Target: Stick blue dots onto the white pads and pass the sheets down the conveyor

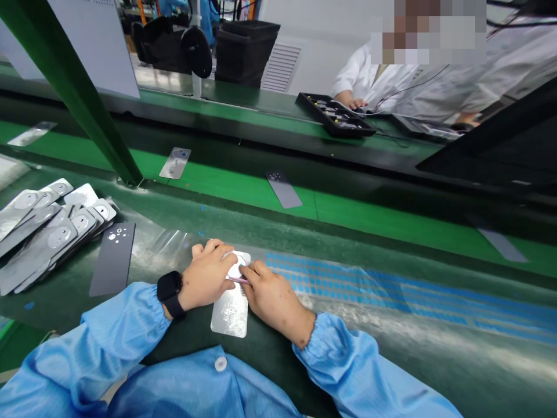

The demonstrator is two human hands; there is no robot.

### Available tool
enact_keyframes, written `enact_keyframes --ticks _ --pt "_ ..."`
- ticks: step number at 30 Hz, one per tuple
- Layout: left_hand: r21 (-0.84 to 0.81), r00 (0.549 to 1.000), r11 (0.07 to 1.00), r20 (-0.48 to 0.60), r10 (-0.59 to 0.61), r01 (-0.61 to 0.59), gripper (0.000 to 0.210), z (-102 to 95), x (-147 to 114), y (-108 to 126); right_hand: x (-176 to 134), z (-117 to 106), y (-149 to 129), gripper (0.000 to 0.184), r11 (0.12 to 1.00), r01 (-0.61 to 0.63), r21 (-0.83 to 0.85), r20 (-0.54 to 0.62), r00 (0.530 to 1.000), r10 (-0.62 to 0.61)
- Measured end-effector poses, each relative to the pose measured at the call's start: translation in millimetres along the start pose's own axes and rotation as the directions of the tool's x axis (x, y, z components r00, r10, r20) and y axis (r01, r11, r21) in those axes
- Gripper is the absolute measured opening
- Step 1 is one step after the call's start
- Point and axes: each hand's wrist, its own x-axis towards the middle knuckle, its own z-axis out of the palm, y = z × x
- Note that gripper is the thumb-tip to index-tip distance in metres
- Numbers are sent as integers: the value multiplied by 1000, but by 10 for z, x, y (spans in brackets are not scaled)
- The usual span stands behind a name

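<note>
A silver, film-covered phone back cover lies flat on the green bench in front of me. My left hand, with a black watch at the wrist, grips its upper left side, fingers curled over the top near the round camera area. From the right, my right hand reaches over the same cover. Its fingers are closed around a thin pinkish tool, which lies across the cover just below the camera area; its tip is hidden. Directly right of the cover begins a clear sheet of blue dot stickers.
Several silver phone covers lie in a heap at the left, beside a dark grey cover. Beyond the bench, a green conveyor carries spaced-out covers. A slanted green post stands at left. Across the line, a person in white sits by a black tray.
</note>
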Motion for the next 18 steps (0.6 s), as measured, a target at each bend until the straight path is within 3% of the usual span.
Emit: enact_keyframes --ticks 6,18 --pt "6 1000 1000 5 -8 8 37 2 12 20 13 -63 -65 34 989 6 -146 109 994 10" --pt "37 1000 999 14 -1 0 41 18 18 41 26 -169 -20 27 981 97 -167 163 984 -69"
